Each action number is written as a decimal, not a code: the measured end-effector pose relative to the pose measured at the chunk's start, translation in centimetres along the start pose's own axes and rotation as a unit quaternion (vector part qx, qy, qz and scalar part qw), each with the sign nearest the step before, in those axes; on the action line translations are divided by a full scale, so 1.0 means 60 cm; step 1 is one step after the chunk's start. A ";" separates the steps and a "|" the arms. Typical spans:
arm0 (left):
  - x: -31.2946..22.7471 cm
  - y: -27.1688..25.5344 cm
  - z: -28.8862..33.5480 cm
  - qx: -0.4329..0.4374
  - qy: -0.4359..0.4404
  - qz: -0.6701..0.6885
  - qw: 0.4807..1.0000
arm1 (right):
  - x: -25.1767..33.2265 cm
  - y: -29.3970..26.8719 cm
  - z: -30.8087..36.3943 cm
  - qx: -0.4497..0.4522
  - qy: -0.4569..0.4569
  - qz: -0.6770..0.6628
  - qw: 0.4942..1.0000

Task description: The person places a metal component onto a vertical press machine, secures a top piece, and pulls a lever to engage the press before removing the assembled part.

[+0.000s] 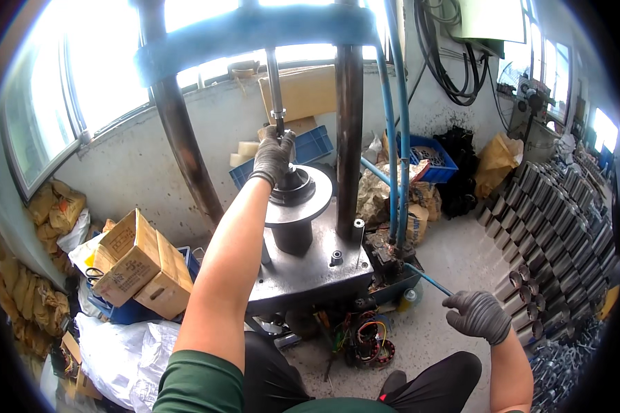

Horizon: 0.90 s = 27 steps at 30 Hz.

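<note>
My left hand, in a grey glove, reaches up and grips the thin steel ram rod of a press, just above a round dark metal part seated on the grey disc fixture. My right hand, also gloved, hangs low at the right with its fingers curled around the end of a thin blue lever that runs out from the press base. Two brown columns carry the blue crosshead overhead.
Cardboard boxes and white sacks lie at the left. Rows of grey metal cylinders are stacked at the right. Blue crates stand against the back wall. A wound copper stator lies on the floor by my knees.
</note>
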<state>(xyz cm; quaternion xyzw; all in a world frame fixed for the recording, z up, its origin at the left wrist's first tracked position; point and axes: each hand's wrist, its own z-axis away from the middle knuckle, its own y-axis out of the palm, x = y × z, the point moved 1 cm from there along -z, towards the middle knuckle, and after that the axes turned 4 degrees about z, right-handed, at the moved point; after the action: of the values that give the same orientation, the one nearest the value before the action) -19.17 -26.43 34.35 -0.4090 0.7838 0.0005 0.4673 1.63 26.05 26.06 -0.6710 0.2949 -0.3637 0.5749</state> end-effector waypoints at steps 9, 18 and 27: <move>-0.009 0.004 0.005 0.009 -0.011 0.012 1.000 | 0.007 -0.013 -0.008 -0.091 0.017 0.012 0.996; -0.010 0.001 0.005 0.012 -0.016 0.028 0.999 | 0.001 -0.133 -0.224 -0.453 -0.113 0.043 0.883; -0.016 0.000 0.008 0.023 -0.037 0.022 0.999 | -0.021 -0.107 -0.188 -0.369 -0.052 0.051 0.927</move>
<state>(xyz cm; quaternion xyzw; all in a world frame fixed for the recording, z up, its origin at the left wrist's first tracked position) -18.61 -25.65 34.79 -0.3802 0.7745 0.0078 0.5056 -8.56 21.87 33.05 -0.8378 0.4116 -0.1640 0.3190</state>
